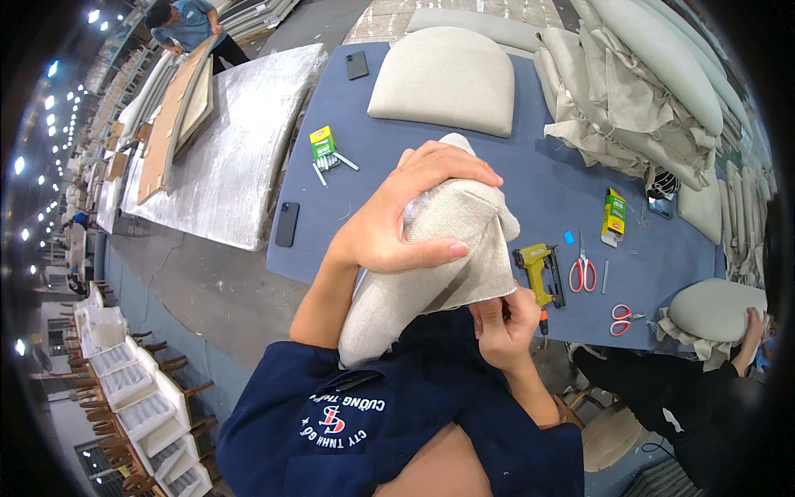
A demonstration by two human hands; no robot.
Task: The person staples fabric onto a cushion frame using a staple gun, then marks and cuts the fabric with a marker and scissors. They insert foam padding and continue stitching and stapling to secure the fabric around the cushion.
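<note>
A beige fabric-covered cushion panel [389, 311] is tilted up against my chest. My left hand [397, 211] wraps over its upper end, thumb pressed on the cloth and fingers over the far side. With pinched fingers, my right hand [503, 325] grips the lower corner of a loose fabric flap [476, 269] and stretches it down and to the right. A yellow staple gun [540, 275] lies on the blue table [397, 166] just right of that hand. Beyond the panel, a finished-looking rounded beige cushion [443, 79] lies flat.
Red-handled scissors [583, 273], thread snips [623, 320] and a green-yellow box [614, 217] lie at the right. Another box with staple strips [325, 147] and two phones are at the left. Beige covers [621, 91] are piled far right. One person works at far left, another at right.
</note>
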